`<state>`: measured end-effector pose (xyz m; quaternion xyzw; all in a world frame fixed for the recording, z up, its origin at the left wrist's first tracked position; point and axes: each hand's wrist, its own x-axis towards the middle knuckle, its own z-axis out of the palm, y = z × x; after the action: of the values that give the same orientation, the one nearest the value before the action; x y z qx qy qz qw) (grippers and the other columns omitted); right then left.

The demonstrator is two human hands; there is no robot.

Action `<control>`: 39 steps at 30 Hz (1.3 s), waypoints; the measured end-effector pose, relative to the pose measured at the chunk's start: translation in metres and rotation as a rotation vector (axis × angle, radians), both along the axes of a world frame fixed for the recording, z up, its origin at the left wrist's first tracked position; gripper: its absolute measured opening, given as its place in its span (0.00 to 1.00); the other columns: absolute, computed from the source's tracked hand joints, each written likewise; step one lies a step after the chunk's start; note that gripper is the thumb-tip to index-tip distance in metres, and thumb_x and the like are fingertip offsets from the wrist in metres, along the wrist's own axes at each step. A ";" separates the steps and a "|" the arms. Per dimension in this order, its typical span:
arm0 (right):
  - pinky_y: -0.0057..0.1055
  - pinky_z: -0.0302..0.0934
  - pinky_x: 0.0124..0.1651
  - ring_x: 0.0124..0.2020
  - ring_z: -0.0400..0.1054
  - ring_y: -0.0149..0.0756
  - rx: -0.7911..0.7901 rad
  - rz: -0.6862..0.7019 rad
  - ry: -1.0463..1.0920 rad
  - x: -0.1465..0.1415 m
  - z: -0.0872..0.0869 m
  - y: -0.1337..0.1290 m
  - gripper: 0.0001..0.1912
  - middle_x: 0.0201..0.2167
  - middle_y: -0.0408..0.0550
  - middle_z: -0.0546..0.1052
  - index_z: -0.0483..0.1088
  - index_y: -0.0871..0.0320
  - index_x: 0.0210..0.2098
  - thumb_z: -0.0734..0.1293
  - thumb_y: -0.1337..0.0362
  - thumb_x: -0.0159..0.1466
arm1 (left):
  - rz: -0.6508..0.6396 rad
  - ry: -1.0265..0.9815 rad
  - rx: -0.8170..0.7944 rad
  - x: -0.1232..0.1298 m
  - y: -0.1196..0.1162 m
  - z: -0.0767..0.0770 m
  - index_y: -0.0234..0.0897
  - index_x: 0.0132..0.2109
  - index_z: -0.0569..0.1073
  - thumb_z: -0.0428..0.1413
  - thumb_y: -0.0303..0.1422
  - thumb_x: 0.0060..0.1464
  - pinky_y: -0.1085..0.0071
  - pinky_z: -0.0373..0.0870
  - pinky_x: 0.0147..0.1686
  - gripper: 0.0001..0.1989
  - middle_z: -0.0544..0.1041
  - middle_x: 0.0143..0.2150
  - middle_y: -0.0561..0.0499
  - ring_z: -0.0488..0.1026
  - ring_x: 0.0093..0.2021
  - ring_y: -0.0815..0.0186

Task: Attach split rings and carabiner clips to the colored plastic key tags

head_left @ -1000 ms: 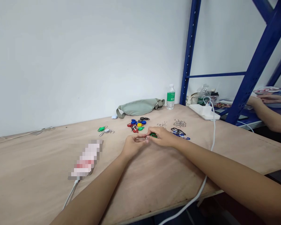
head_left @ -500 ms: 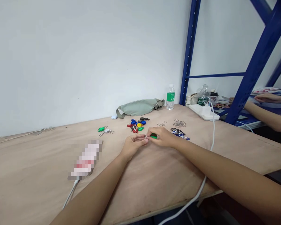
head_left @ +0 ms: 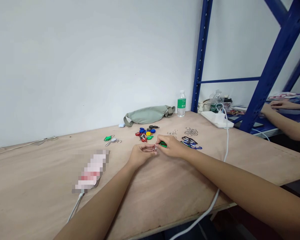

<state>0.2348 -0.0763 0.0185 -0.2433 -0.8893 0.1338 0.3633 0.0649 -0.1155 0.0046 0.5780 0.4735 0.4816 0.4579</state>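
My left hand [head_left: 139,154] pinches a metal split ring [head_left: 154,149] between thumb and fingers. My right hand [head_left: 172,146] grips a green retractable reel [head_left: 163,144] right beside it, its fingertips touching the ring. Whether ring and reel are joined is too small to tell. Behind the hands lies a pile of coloured reels [head_left: 148,133]. Farther right are small metal pieces [head_left: 172,133], a heap of split rings [head_left: 191,131] and several carabiners [head_left: 191,143]. A green reel [head_left: 107,138] and a whitish reel [head_left: 113,140] with rings lie off to the left.
Along the wall rest a grey-green waist bag [head_left: 147,115] and a water bottle [head_left: 181,104]. A white power strip [head_left: 216,119] trails a cable [head_left: 226,143] across the table's right side. A pixelated item [head_left: 91,171] lies left. Beyond the blue frame [head_left: 263,71], another person's arms [head_left: 282,120] show.
The ring between my fingertips now shows more openly, and my right fingers have shifted slightly against it. The other person's hands have moved closer together. The view has shifted a little.
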 end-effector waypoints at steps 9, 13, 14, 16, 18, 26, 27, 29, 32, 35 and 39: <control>0.26 0.55 0.31 0.28 0.64 0.32 0.023 0.048 -0.055 0.001 -0.001 0.000 0.02 0.28 0.46 0.72 0.64 0.59 0.29 0.60 0.69 0.55 | -0.115 -0.101 -0.061 0.001 -0.003 0.000 0.32 0.37 0.72 0.63 0.32 0.35 0.67 0.68 0.42 0.18 0.77 0.33 0.49 0.73 0.34 0.68; 0.27 0.56 0.33 0.29 0.64 0.32 0.006 0.085 -0.105 0.002 0.000 -0.001 0.02 0.29 0.46 0.72 0.65 0.58 0.29 0.61 0.68 0.55 | -0.103 -0.091 -0.098 0.000 -0.003 0.000 0.32 0.36 0.73 0.63 0.32 0.33 0.65 0.67 0.43 0.18 0.77 0.32 0.48 0.73 0.34 0.66; 0.27 0.56 0.33 0.29 0.64 0.33 0.004 0.081 -0.108 0.002 0.000 0.000 0.02 0.29 0.46 0.72 0.65 0.58 0.29 0.61 0.68 0.55 | -0.099 -0.093 -0.106 0.000 -0.003 0.000 0.31 0.36 0.73 0.64 0.32 0.32 0.65 0.67 0.43 0.19 0.77 0.32 0.48 0.74 0.35 0.66; 0.27 0.56 0.33 0.30 0.64 0.33 0.006 0.075 -0.104 0.002 -0.001 0.001 0.02 0.29 0.47 0.72 0.65 0.58 0.29 0.61 0.69 0.55 | -0.092 -0.109 -0.120 0.000 -0.002 0.000 0.31 0.36 0.73 0.64 0.31 0.31 0.64 0.67 0.44 0.20 0.78 0.31 0.48 0.74 0.34 0.65; 0.28 0.56 0.34 0.30 0.65 0.33 0.009 0.069 -0.099 0.002 -0.001 0.002 0.02 0.29 0.47 0.72 0.65 0.58 0.29 0.61 0.69 0.55 | -0.094 -0.135 -0.123 0.000 -0.001 -0.001 0.31 0.36 0.72 0.65 0.30 0.29 0.63 0.67 0.44 0.20 0.78 0.32 0.49 0.74 0.34 0.65; 0.27 0.56 0.33 0.30 0.65 0.33 -0.008 0.015 -0.084 0.001 -0.001 0.004 0.03 0.31 0.46 0.73 0.64 0.58 0.30 0.60 0.70 0.55 | -0.065 -0.180 -0.064 0.001 0.001 -0.002 0.32 0.38 0.70 0.65 0.26 0.27 0.64 0.68 0.45 0.24 0.76 0.36 0.48 0.73 0.38 0.65; 0.27 0.56 0.33 0.30 0.65 0.33 -0.012 0.012 -0.082 0.001 -0.001 0.004 0.03 0.31 0.46 0.73 0.63 0.58 0.30 0.60 0.70 0.55 | -0.062 -0.178 -0.057 0.002 0.001 -0.001 0.32 0.39 0.70 0.65 0.26 0.27 0.64 0.68 0.45 0.25 0.76 0.36 0.47 0.73 0.38 0.65; 0.27 0.56 0.33 0.30 0.66 0.33 -0.018 0.015 -0.080 0.001 -0.002 0.005 0.03 0.30 0.46 0.73 0.63 0.58 0.29 0.60 0.70 0.55 | -0.054 -0.169 -0.050 0.002 0.001 -0.001 0.32 0.40 0.69 0.65 0.25 0.26 0.63 0.68 0.45 0.27 0.76 0.36 0.47 0.73 0.38 0.65; 0.27 0.56 0.34 0.31 0.66 0.33 -0.022 0.026 -0.086 0.001 -0.002 0.004 0.03 0.30 0.46 0.73 0.62 0.58 0.30 0.59 0.70 0.55 | -0.043 -0.157 -0.045 0.002 0.001 -0.002 0.32 0.41 0.68 0.66 0.25 0.25 0.62 0.68 0.45 0.29 0.76 0.35 0.47 0.73 0.38 0.64; 0.28 0.56 0.34 0.32 0.66 0.34 -0.027 0.006 -0.102 0.000 -0.003 0.004 0.03 0.31 0.47 0.73 0.62 0.58 0.31 0.59 0.70 0.56 | -0.066 -0.145 -0.033 0.003 0.001 -0.003 0.32 0.41 0.68 0.66 0.25 0.25 0.62 0.68 0.44 0.29 0.76 0.33 0.48 0.73 0.37 0.64; 0.28 0.56 0.35 0.33 0.66 0.35 -0.051 -0.045 -0.141 0.000 -0.006 0.005 0.05 0.32 0.48 0.73 0.62 0.59 0.33 0.59 0.69 0.56 | -0.058 -0.130 -0.057 0.006 0.000 -0.005 0.32 0.37 0.69 0.65 0.25 0.28 0.64 0.68 0.45 0.24 0.75 0.35 0.48 0.73 0.37 0.66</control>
<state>0.2343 -0.0711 0.0129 -0.2811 -0.9034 0.1305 0.2963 0.0706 -0.1152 -0.0001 0.5457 0.4394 0.4908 0.5178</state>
